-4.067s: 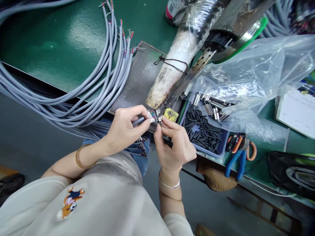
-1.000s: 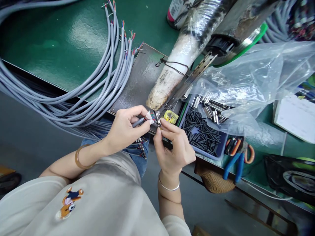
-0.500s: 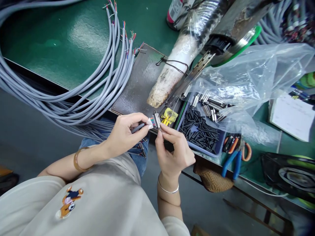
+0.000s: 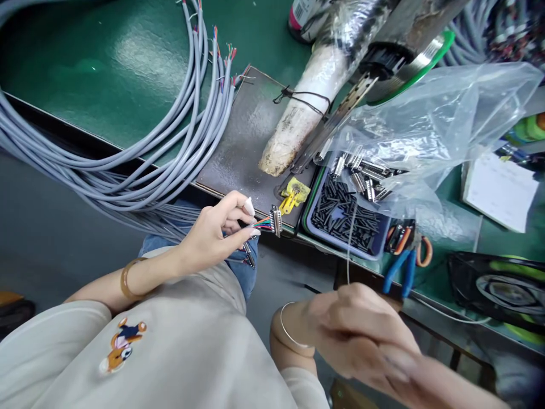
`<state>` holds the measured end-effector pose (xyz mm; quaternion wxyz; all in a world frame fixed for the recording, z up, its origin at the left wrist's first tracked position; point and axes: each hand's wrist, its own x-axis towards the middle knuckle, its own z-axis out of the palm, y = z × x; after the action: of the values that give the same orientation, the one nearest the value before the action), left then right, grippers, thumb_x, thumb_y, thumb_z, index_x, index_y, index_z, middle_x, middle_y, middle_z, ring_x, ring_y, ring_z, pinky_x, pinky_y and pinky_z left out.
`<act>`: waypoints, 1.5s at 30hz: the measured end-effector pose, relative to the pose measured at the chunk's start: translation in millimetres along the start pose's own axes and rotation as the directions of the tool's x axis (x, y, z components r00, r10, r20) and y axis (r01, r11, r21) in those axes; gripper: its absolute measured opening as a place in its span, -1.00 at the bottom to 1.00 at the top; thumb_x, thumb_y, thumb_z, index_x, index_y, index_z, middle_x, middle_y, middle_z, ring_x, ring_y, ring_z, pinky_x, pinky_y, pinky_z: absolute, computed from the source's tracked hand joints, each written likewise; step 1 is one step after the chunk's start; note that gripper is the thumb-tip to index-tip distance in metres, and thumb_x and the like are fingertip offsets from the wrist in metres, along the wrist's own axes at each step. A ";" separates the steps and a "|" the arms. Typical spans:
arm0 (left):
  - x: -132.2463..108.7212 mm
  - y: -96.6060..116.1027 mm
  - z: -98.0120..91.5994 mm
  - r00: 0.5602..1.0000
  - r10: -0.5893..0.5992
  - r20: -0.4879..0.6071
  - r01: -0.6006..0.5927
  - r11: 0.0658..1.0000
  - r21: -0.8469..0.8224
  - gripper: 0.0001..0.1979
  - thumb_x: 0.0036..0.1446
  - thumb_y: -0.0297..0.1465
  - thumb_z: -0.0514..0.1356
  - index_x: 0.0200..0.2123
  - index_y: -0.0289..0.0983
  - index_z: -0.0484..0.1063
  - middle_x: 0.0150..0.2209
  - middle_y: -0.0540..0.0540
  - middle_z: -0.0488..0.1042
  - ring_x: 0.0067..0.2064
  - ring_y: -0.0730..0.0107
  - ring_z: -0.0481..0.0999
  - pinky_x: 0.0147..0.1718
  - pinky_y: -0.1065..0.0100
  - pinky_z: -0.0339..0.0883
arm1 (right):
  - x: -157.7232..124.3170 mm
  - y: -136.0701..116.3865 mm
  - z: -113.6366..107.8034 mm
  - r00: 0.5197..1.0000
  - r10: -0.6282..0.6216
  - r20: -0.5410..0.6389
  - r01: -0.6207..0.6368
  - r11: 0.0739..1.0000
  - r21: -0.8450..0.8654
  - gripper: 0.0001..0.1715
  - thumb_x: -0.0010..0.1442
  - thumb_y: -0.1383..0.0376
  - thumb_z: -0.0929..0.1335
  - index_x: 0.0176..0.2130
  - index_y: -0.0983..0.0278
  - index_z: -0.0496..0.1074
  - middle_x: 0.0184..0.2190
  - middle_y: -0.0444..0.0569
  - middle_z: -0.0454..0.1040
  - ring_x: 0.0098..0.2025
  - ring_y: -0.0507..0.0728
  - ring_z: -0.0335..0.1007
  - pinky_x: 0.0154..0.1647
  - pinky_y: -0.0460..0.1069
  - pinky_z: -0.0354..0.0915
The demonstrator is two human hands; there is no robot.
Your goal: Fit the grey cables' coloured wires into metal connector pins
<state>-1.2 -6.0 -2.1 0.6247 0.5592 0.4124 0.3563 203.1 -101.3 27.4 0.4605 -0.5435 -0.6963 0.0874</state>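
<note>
My left hand [image 4: 213,233] is closed on the end of a grey cable. Its coloured wires fan out into a small metal connector [image 4: 276,220], held just off the bench edge. My right hand [image 4: 353,329] is low and near the camera, smeared by motion, and looks closed in a fist. A thin wire [image 4: 349,250] rises from it toward the blue tray [image 4: 340,254] of black tube pieces. More connector-tipped cables [image 4: 247,253] hang over my lap below the left hand.
A thick bundle of grey cables [image 4: 170,147] loops over the green bench. A dark plate [image 4: 242,147] lies under a white wrapped machine arm [image 4: 306,113]. A yellow clip [image 4: 293,193], a plastic bag [image 4: 426,125] of connectors and blue-handled pliers [image 4: 400,272] lie nearby.
My right hand has left the connector and swung down and to the right, drawing a thin wire with it. My left hand has dropped slightly away from the machine tip, still holding the cable.
</note>
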 end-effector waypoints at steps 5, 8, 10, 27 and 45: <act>-2.4 1.5 -1.4 1.000 -0.008 0.021 0.009 1.000 -0.019 -0.75 0.21 -0.34 0.30 -0.17 -0.23 0.26 -0.30 0.01 0.53 -0.52 0.59 0.49 -0.50 0.51 0.41 | 16.8 -17.4 13.1 0.965 0.007 -0.262 -0.039 0.993 -0.114 -0.76 0.39 0.15 0.29 -0.30 0.13 0.47 -0.64 -0.23 0.36 -0.69 -0.02 0.20 -0.66 -0.03 0.07; -5.0 -0.1 -1.4 0.998 0.043 0.034 -0.044 0.999 0.030 -0.79 0.23 -0.35 0.28 -0.16 -0.25 0.31 -0.30 0.00 0.55 -0.50 0.59 0.49 -0.47 0.51 0.40 | 35.0 -10.4 26.5 0.982 0.144 -0.125 -0.170 0.959 -0.227 -0.80 0.33 0.25 0.37 -0.09 0.20 0.57 -0.59 -0.23 0.40 -0.62 -0.06 0.27 -0.58 -0.09 0.16; -6.8 -1.8 -0.7 0.994 0.102 0.049 -0.106 0.990 0.091 -0.84 0.24 -0.38 0.27 -0.16 -0.26 0.35 -0.29 -0.01 0.56 -0.43 0.57 0.52 -0.41 0.51 0.42 | 42.5 -4.2 33.5 0.980 0.195 0.029 -0.181 0.950 -0.255 -0.78 0.31 0.23 0.40 -0.07 0.22 0.58 -0.61 -0.26 0.39 -0.62 -0.09 0.25 -0.54 -0.13 0.19; -11.1 -3.7 3.4 0.994 0.104 0.024 -0.104 0.994 -0.020 -0.88 0.18 -0.43 0.33 -0.20 -0.30 0.52 -0.30 -0.03 0.66 -0.32 0.48 0.64 -0.27 0.49 0.54 | 21.9 8.5 57.6 0.850 0.524 -0.049 -0.495 0.827 0.265 -0.78 0.27 0.17 0.42 -0.14 0.22 0.59 -0.31 -0.06 0.66 -0.34 0.03 0.60 -0.41 -0.13 0.44; 5.4 5.4 4.9 0.984 -0.161 0.081 0.180 0.908 -0.379 -0.74 0.03 -0.31 0.40 -0.31 -0.32 0.43 -0.56 0.08 0.43 -0.60 0.64 0.29 -0.60 0.55 0.23 | 14.6 3.5 61.0 0.922 0.383 -0.062 -0.383 0.924 0.014 -0.77 0.29 0.21 0.38 -0.10 0.24 0.58 -0.42 -0.12 0.57 -0.57 -0.07 0.32 -0.59 -0.16 0.20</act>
<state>5.5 -2.4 2.9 0.7605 0.3961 0.3667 0.3610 160.8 -64.6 -1.0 0.4569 -0.6712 -0.5617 0.1588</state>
